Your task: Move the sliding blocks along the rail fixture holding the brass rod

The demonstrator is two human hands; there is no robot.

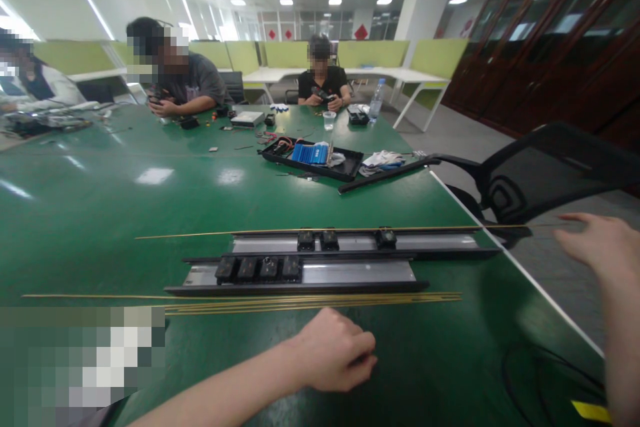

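Observation:
My left hand (pixel 341 352) is over the near part of the green table, its fingers curled in and nothing visible in them. Just beyond it lies a bundle of several thin brass-coloured rods (pixel 310 303). At the far right, my right hand (pixel 597 240) has thumb and forefinger at the end of a single thin rod (pixel 430 228). This rod runs along the back of the rear metal rail (pixel 435 241) and past the table edge. Black blocks (pixel 329 240) sit in the rear rail, and several more blocks (pixel 269 269) stand side by side in the front rail (pixel 360 273).
Farther back are a black tray (pixel 350 163) with a blue finned part (pixel 311 153), white gloves (pixel 383 161) and a black bar (pixel 385 177). A mesh chair (pixel 555 160) stands beyond the right edge. Black cable (pixel 505 370) lies near right. People sit across the table.

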